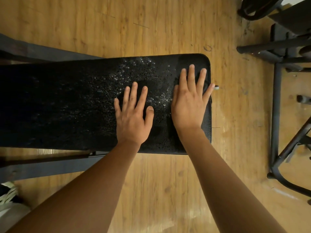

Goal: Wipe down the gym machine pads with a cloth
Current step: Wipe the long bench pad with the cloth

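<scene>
A long black bench pad (pixel 67 101) runs across the head view, and its middle is speckled with wet droplets. A dark cloth (pixel 190 60) lies over the pad's right end, with a small white tag sticking out past the edge. My right hand (pixel 190 105) presses flat on the cloth with its fingers spread and straight. Just to its left, my left hand (pixel 133 115) rests flat on the bare wet pad, fingers also straight. Most of the cloth is hidden under my right hand and hard to tell from the pad.
Below the pad is a wooden floor (pixel 168 190). Dark frame beams (pixel 42 167) of the bench run out to the left. Black metal machine frames (pixel 276 115) stand close on the right. A light shoe (pixel 8 194) shows at the lower left.
</scene>
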The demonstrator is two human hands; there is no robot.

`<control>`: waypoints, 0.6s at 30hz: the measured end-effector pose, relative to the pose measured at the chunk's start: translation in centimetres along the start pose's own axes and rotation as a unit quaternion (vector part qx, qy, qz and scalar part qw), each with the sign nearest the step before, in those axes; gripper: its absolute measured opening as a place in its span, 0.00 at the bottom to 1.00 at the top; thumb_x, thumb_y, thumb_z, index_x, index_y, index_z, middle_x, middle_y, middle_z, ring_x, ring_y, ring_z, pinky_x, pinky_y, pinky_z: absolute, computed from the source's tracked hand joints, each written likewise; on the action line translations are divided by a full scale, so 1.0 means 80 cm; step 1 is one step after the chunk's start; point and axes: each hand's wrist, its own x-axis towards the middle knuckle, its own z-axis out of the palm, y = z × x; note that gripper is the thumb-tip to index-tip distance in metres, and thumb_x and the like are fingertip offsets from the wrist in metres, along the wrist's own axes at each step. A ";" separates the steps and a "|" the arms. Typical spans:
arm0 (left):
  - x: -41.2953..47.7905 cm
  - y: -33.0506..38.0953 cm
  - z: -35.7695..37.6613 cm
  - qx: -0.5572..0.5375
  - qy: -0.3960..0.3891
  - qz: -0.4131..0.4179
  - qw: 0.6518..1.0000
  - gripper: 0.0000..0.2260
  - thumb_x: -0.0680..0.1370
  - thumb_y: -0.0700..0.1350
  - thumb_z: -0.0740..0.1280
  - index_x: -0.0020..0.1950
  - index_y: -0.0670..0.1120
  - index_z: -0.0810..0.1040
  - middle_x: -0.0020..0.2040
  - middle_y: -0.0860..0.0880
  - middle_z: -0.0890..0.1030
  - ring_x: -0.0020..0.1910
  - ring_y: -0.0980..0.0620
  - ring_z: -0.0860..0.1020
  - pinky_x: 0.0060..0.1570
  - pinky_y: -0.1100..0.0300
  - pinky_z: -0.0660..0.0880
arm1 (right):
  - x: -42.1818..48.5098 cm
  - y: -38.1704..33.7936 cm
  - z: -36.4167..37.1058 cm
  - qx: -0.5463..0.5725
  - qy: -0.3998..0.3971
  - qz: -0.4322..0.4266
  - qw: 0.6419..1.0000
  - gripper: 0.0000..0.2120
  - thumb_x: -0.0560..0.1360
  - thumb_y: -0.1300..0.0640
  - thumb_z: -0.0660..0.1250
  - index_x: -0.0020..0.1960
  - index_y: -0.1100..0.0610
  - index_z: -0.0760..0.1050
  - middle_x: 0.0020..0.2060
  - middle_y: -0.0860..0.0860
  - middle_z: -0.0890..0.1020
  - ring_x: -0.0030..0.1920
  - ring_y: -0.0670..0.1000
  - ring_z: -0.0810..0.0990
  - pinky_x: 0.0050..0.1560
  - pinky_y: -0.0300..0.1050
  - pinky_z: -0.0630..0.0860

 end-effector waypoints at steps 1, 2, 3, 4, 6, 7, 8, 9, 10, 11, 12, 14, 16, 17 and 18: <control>0.000 0.000 0.000 0.000 -0.002 0.000 1.000 0.26 0.85 0.56 0.49 0.83 0.54 0.55 0.84 0.50 0.51 0.83 0.48 0.48 0.79 0.37 0.48 | -0.006 0.002 -0.001 0.005 -0.002 -0.005 1.000 0.24 0.87 0.52 0.52 0.82 0.56 0.60 0.82 0.54 0.59 0.82 0.61 0.49 0.79 0.68 0.46; -0.001 0.000 0.000 -0.002 -0.004 -0.001 1.000 0.26 0.85 0.56 0.49 0.83 0.54 0.55 0.84 0.50 0.51 0.83 0.49 0.47 0.79 0.37 0.47 | -0.020 0.006 -0.003 0.006 -0.004 -0.014 1.000 0.24 0.88 0.51 0.52 0.82 0.54 0.59 0.82 0.54 0.58 0.82 0.60 0.49 0.79 0.68 0.46; -0.001 0.000 -0.001 -0.003 -0.005 -0.001 1.000 0.26 0.85 0.56 0.49 0.83 0.54 0.55 0.84 0.50 0.51 0.83 0.49 0.47 0.79 0.37 0.47 | -0.039 0.011 -0.006 0.006 -0.008 -0.024 1.000 0.24 0.88 0.49 0.52 0.82 0.52 0.59 0.82 0.54 0.57 0.83 0.60 0.48 0.79 0.68 0.46; -0.001 0.000 -0.001 -0.005 -0.005 -0.001 1.000 0.26 0.85 0.56 0.49 0.83 0.54 0.55 0.84 0.50 0.50 0.83 0.49 0.47 0.79 0.38 0.47 | -0.060 0.017 -0.008 0.005 -0.014 -0.032 0.999 0.24 0.88 0.48 0.53 0.82 0.49 0.59 0.82 0.54 0.57 0.83 0.60 0.48 0.79 0.68 0.46; 0.000 0.000 -0.001 -0.008 -0.004 0.000 1.000 0.26 0.85 0.56 0.49 0.83 0.53 0.55 0.84 0.50 0.50 0.83 0.48 0.47 0.79 0.38 0.47 | -0.093 0.026 -0.009 0.004 -0.034 -0.043 0.999 0.23 0.87 0.45 0.53 0.82 0.46 0.60 0.82 0.55 0.56 0.83 0.60 0.48 0.79 0.68 0.46; 0.000 0.000 -0.001 -0.011 -0.001 0.000 1.000 0.26 0.84 0.56 0.49 0.83 0.53 0.56 0.84 0.50 0.51 0.83 0.48 0.47 0.79 0.38 0.47 | -0.097 0.027 -0.008 0.001 -0.036 -0.046 0.998 0.23 0.87 0.44 0.54 0.81 0.46 0.61 0.82 0.55 0.57 0.82 0.61 0.49 0.79 0.69 0.47; 0.000 0.000 -0.001 -0.013 0.001 0.000 1.000 0.26 0.84 0.56 0.50 0.83 0.53 0.56 0.84 0.50 0.51 0.83 0.48 0.48 0.79 0.38 0.47 | -0.093 0.026 -0.007 -0.006 -0.034 -0.045 0.998 0.23 0.87 0.44 0.54 0.81 0.45 0.62 0.82 0.55 0.58 0.82 0.61 0.50 0.78 0.70 0.49; 0.000 0.000 -0.001 -0.015 0.002 0.001 1.000 0.26 0.84 0.56 0.50 0.83 0.53 0.56 0.84 0.50 0.52 0.83 0.48 0.48 0.79 0.37 0.47 | -0.083 0.023 -0.005 -0.017 -0.028 -0.041 0.999 0.22 0.87 0.44 0.54 0.80 0.45 0.63 0.82 0.56 0.60 0.82 0.62 0.51 0.78 0.71 0.49; 0.000 0.000 0.000 -0.016 0.002 0.001 1.000 0.26 0.84 0.56 0.50 0.83 0.53 0.57 0.84 0.49 0.52 0.83 0.48 0.48 0.79 0.37 0.48 | -0.069 0.018 -0.004 -0.027 -0.022 -0.042 0.999 0.22 0.87 0.44 0.53 0.80 0.45 0.64 0.81 0.56 0.61 0.82 0.63 0.52 0.78 0.71 0.49; 0.000 0.000 0.000 -0.016 0.003 0.001 1.000 0.26 0.84 0.55 0.50 0.83 0.53 0.57 0.84 0.49 0.52 0.83 0.48 0.48 0.79 0.37 0.48 | -0.051 0.013 -0.002 -0.030 -0.017 -0.045 0.998 0.22 0.87 0.44 0.53 0.80 0.45 0.65 0.81 0.56 0.61 0.82 0.63 0.52 0.77 0.71 0.49; 0.000 0.000 0.000 -0.014 0.003 0.000 1.000 0.26 0.84 0.55 0.51 0.83 0.53 0.57 0.84 0.49 0.52 0.83 0.48 0.48 0.79 0.37 0.48 | -0.032 0.007 0.000 -0.027 -0.015 -0.045 0.999 0.22 0.87 0.43 0.52 0.80 0.45 0.65 0.81 0.56 0.61 0.82 0.63 0.52 0.77 0.71 0.48; -0.001 0.001 0.001 -0.009 0.004 -0.002 1.000 0.26 0.85 0.55 0.51 0.83 0.53 0.57 0.84 0.50 0.52 0.83 0.49 0.48 0.79 0.38 0.47 | 0.002 0.002 0.002 -0.021 -0.016 -0.037 0.999 0.23 0.87 0.43 0.50 0.80 0.45 0.65 0.81 0.56 0.60 0.82 0.62 0.51 0.78 0.71 0.47; 0.000 0.000 0.001 -0.009 0.003 0.000 1.000 0.26 0.85 0.55 0.51 0.83 0.54 0.56 0.84 0.50 0.52 0.83 0.49 0.48 0.79 0.37 0.48 | 0.007 0.004 0.001 -0.015 -0.023 -0.032 0.999 0.24 0.87 0.40 0.50 0.80 0.45 0.64 0.82 0.56 0.58 0.82 0.62 0.49 0.78 0.70 0.46; -0.001 0.000 0.000 -0.010 0.003 0.001 1.000 0.26 0.85 0.55 0.51 0.83 0.53 0.56 0.84 0.50 0.52 0.83 0.49 0.48 0.79 0.37 0.48 | -0.002 0.007 -0.001 -0.007 -0.029 -0.032 0.999 0.26 0.86 0.39 0.51 0.81 0.45 0.62 0.82 0.55 0.56 0.82 0.61 0.48 0.78 0.69 0.45; -0.001 -0.001 0.000 -0.012 0.003 0.002 1.000 0.26 0.85 0.55 0.51 0.83 0.53 0.56 0.84 0.49 0.52 0.83 0.48 0.48 0.79 0.37 0.48 | -0.019 0.011 -0.005 -0.003 -0.033 -0.033 0.999 0.28 0.85 0.37 0.53 0.82 0.46 0.61 0.83 0.55 0.55 0.83 0.61 0.47 0.78 0.68 0.44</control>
